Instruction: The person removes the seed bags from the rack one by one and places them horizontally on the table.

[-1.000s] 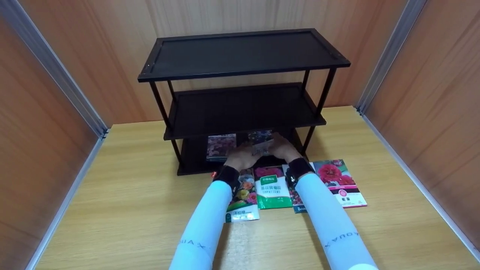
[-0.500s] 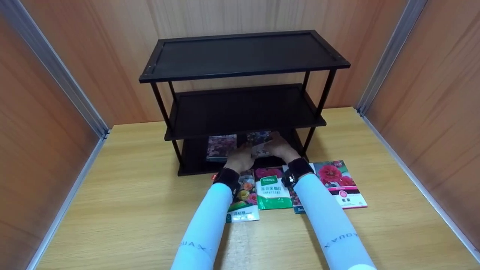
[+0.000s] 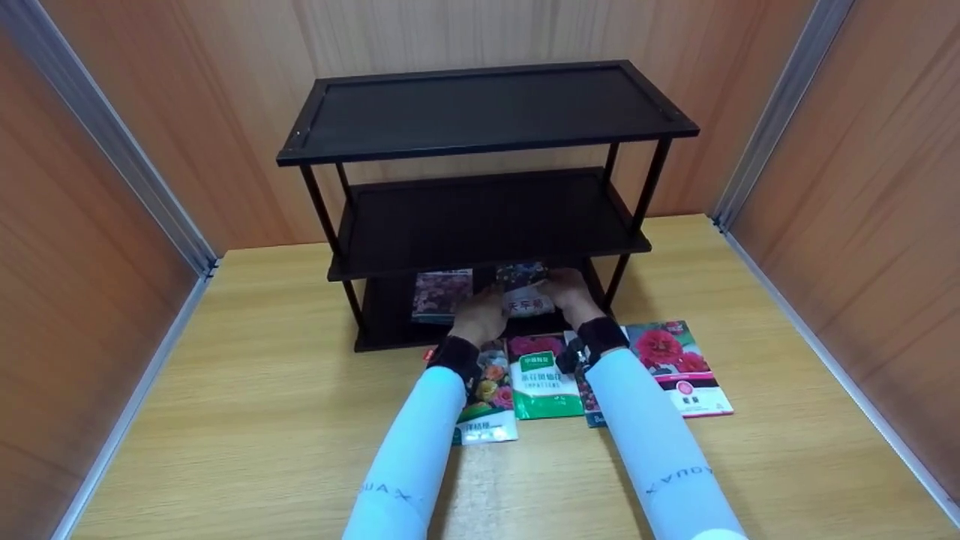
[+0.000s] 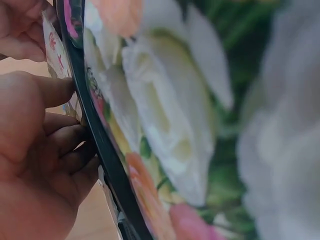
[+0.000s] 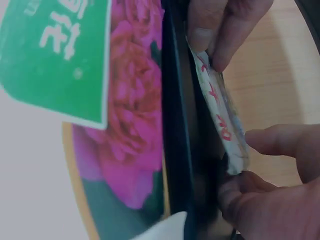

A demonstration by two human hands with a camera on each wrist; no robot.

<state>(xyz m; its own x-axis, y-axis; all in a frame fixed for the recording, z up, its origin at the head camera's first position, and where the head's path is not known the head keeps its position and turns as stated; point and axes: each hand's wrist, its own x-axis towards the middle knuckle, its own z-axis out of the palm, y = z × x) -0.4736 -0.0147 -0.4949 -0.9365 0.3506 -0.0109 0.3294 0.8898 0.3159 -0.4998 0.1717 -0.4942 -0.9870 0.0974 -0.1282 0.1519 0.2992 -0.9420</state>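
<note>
A seed packet (image 3: pixel 529 304) with dark flowers and a white lower band with red characters lies on the rack's bottom shelf (image 3: pixel 390 315). My left hand (image 3: pixel 478 315) pinches its left end; my right hand (image 3: pixel 570 292) has thumb and fingers on either side of the right end. In the right wrist view the packet (image 5: pixel 220 115) appears edge-on between both hands. The left wrist view shows my left hand (image 4: pixel 45 150) at the packet (image 4: pixel 56 55). Left of it on the same shelf is a packet with pink flowers (image 3: pixel 442 296).
On the table before the black rack (image 3: pixel 487 112) lie several seed packets: one with yellow and pink blooms (image 3: pixel 491 397), a green-and-white one (image 3: pixel 547 386), one partly under my right forearm, and a red-flowered one (image 3: pixel 667 352). Wooden walls stand around the table.
My right fingers have drawn back to the right end of the packet, so more of its white band and characters show. My left hand has hardly moved.
</note>
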